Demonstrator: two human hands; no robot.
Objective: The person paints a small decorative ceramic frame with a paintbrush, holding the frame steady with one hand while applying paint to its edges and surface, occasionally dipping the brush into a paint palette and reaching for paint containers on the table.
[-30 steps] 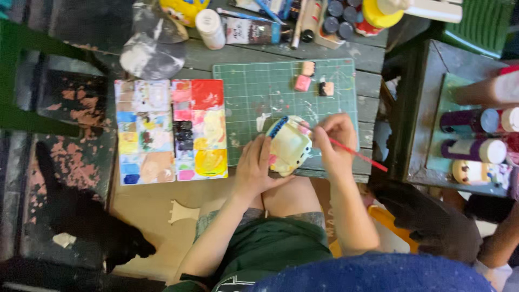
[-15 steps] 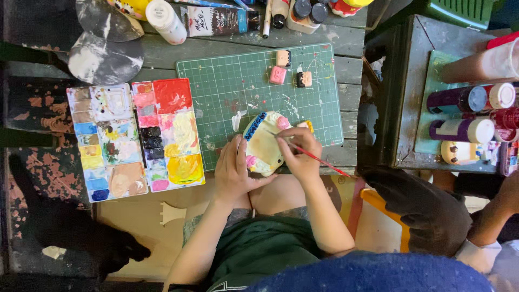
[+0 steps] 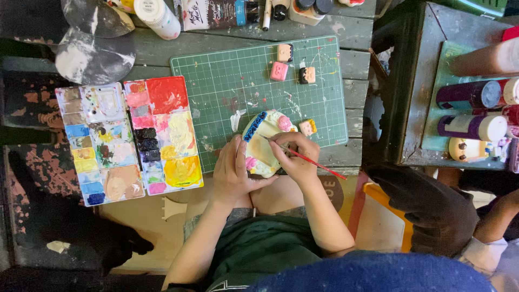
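Observation:
My left hand (image 3: 233, 174) grips a pale yellow painted figure (image 3: 263, 141) with a blue strip on its edge and pink spots, holding it tilted over the near edge of the green cutting mat (image 3: 232, 75). My right hand (image 3: 296, 155) holds a thin red-handled paintbrush (image 3: 313, 160), its tip touching the face of the figure. Both hands sit close together above my knees.
Two paint palettes (image 3: 132, 138) full of mixed colours lie left of the mat. Three small painted cubes (image 3: 292, 67) sit at the mat's far side, and a fourth (image 3: 307, 127) by the figure. Paint bottles (image 3: 476, 111) stand on a side table to the right. A black cat (image 3: 75, 227) lies lower left.
The view has shifted, so the table appears lower and further left. My hands stay on the figure, and the brush tip has moved onto its face.

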